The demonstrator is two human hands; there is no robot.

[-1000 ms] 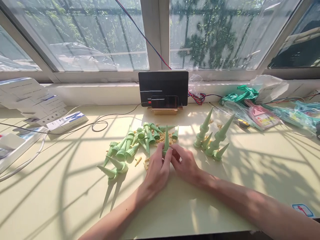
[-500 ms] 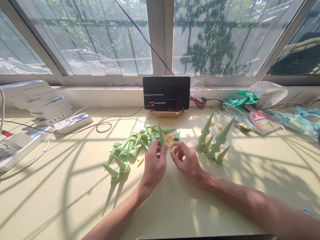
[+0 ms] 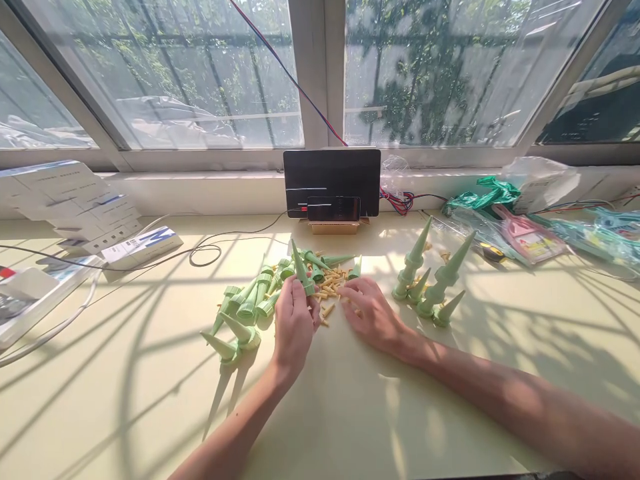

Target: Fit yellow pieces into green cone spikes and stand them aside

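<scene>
My left hand [image 3: 295, 317] is closed around a green plastic cone spike [image 3: 301, 267], its point up and its wider collar between thumb and fingers. My right hand [image 3: 373, 313] rests at the right side of a heap of small tan pegs [image 3: 330, 283], fingers bent and thumb apart from them. Nothing held shows in it, though its fingertips are partly hidden. Left of my left hand lies a pile of more green spikes [image 3: 263, 290]. Two spikes [image 3: 245, 330] stand point up at its near end. Right of my right hand stands a group of green spikes [image 3: 435, 287], some stacked on others.
A dark tablet [image 3: 333, 177] with a phone [image 3: 333, 209] before it leans near the window. White boxes [image 3: 143, 245] and a tray [image 3: 40, 300] are at left, with a black cable [image 3: 205, 253]. Plastic-wrapped items [image 3: 533, 237] lie at the far right.
My left hand has shifted left with the green spike, which now tilts left, uncovering more tan pegs. My right hand has opened somewhat and lies over the heap's right edge.
</scene>
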